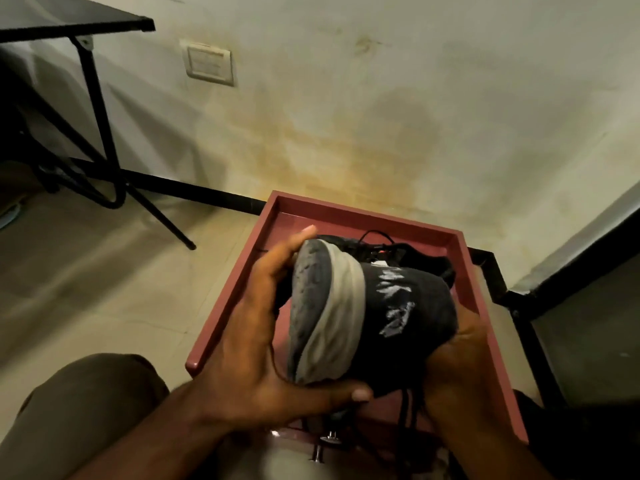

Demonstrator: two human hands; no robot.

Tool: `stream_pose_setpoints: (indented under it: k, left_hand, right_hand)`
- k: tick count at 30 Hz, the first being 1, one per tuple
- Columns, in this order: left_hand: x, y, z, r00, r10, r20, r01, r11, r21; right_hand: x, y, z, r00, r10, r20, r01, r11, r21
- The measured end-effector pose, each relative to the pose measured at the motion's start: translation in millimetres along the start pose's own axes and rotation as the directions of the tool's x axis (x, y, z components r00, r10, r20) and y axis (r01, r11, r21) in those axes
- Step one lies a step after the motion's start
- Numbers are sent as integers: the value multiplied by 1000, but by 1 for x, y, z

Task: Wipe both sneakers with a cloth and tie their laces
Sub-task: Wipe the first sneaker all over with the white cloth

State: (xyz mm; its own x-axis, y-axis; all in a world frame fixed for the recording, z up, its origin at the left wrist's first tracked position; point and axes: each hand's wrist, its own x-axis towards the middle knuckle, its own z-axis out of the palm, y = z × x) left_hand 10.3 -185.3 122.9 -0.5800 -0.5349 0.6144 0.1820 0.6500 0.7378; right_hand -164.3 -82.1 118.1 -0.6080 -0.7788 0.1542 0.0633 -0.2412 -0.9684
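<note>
Partly hidden 2nd sneaker [408,251], cloth unseen, both hands grip sneaker [363,317]

**Knit, Rubber and Lacquer Under Dim Light**

Held sneaker [398,306]: dark matt knit upper with pale, blurred markings, off-white midsole [341,317] of dull foam-like look, scuffed and grimy, grey outsole [306,306] rough and pitted. Thin black corded laces [407,410] hanging beneath. Second sneaker [415,252] behind, dark and matt. Reddish-brown tray [367,211], smooth with a soft satin sheen, seemingly painted or lacquered. Small shiny metal fittings [329,439] at the near edge. Pale floor tiles [104,271], smooth, faintly glossy. Painted wall [381,98], matt and stained. Black table frame [97,109], matt metal tubing.
</note>
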Motion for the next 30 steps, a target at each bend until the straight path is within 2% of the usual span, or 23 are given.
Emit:
stream_pose_setpoints:
  k: [3,6,8,9,11,14,16,18,20,23,25,26,28,30]
  left_hand:
    - [5,5,-5,998,11,-59,-13,999,-47]
    - [8,0,-10,997,12,-71,-12,1000,3]
    - [7,0,-10,997,-10,-80,11,1000,5]
    - [8,-2,-8,997,-7,-82,8,1000,17]
    - [9,-1,-3,995,22,-94,-17,999,51]
    - [7,0,4,995,37,-94,-26,993,116]
    - [11,5,6,995,44,-95,-27,984,177]
    - [18,13,7,993,65,-101,-54,993,106]
    - [28,30,3,991,108,-79,-101,992,80]
    - [39,55,-4,994,98,58,-111,946,303]
    - [37,56,-7,988,72,134,-132,845,518]
    - [36,54,-8,992,41,123,-104,817,567]
    - [35,49,-13,998,-43,55,4,824,566]
    - [34,53,-22,995,-98,33,64,832,550]
  right_hand:
    - [5,-7,-1,983,-182,13,183,981,-66]
    - [12,-12,-14,966,-229,-119,229,973,-13]
    - [14,-18,-16,942,-310,-126,291,945,-147]
    - [13,-22,-18,920,-380,-91,347,901,-259]
    - [-1,-30,-18,851,-520,69,497,758,-422]
    - [-19,-41,-7,777,-542,320,625,610,-487]
    - [-17,-50,0,739,-504,447,673,584,-454]
    - [-10,-60,1,735,-462,497,670,607,-427]
    - [-11,-67,1,735,-536,415,674,513,-532]
    - [-26,-64,-1,707,-594,384,667,378,-643]
    - [-26,-59,-1,685,-628,369,660,321,-679]
    - [-25,-58,-3,679,-636,367,647,281,-709]
    - [-29,-52,-3,662,-638,392,620,174,-765]
    - [-41,-47,1,681,-620,389,615,197,-763]
